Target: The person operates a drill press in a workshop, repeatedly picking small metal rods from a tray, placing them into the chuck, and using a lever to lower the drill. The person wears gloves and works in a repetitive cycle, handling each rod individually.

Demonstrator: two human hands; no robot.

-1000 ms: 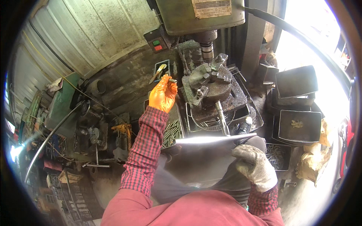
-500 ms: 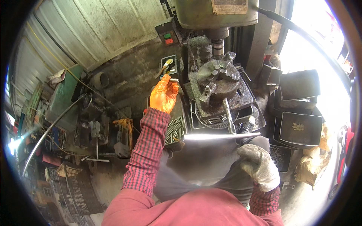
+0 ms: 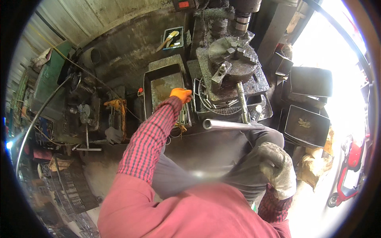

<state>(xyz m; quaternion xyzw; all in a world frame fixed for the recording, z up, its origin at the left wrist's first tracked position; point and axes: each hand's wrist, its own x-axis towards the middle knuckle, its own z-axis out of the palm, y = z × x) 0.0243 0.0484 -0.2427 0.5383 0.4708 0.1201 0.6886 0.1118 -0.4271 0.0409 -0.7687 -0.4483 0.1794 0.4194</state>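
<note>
As the orange-gloved left hand reaches to mid-frame, slim silvery metal rods lie just below it
They sit in the lower right of the dark rectangular metal tray, and should be stiff, dense for their size and perhaps slippery (oil seems likely), best gripped mid-length; half a second ago this hand was higher, pinching one rod, whereas now its fingers are hidden and I cannot tell what it holds, nor how closed the off-white-gloved right hand is, lower right
</note>
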